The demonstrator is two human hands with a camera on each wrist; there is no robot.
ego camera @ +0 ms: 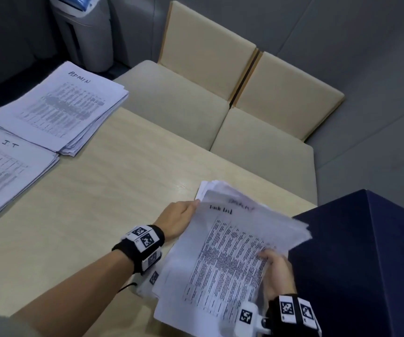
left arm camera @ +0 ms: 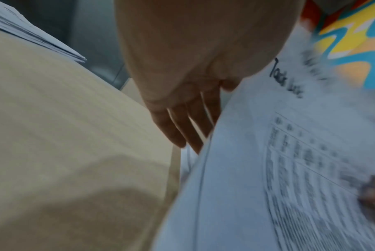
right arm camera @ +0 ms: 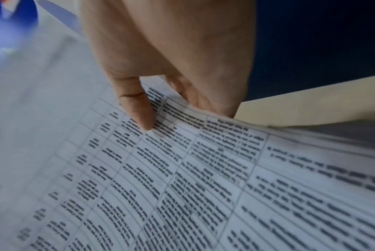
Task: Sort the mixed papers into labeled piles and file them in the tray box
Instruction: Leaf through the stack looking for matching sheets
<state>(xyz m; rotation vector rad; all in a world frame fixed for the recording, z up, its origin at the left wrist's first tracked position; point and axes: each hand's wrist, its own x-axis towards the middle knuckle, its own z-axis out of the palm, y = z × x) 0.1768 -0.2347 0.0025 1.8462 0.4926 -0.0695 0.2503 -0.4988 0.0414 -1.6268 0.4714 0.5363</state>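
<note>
Thick loose stack of white printed sheets (ego camera: 230, 249) held above near right part of pale wood-grain table (ego camera: 99, 203), beside dark navy box (ego camera: 366, 251).

Left hand (ego camera: 179, 220): fingers fairly straight, tucked under stack's left edge, supporting.

Right hand (ego camera: 277, 271): thumb on top, fingers beneath, pinching right edge.

Risks, judged:
- Edges splayed, uneven; sheets likely to slide out and scatter if stack tilts.
- Loose sheets could mix with white "ADMIN" pile (ego camera: 60, 105) or white "I.T" pile (ego camera: 4, 171) at far left.
- One-edge pinch may crease the top sheet.
</note>
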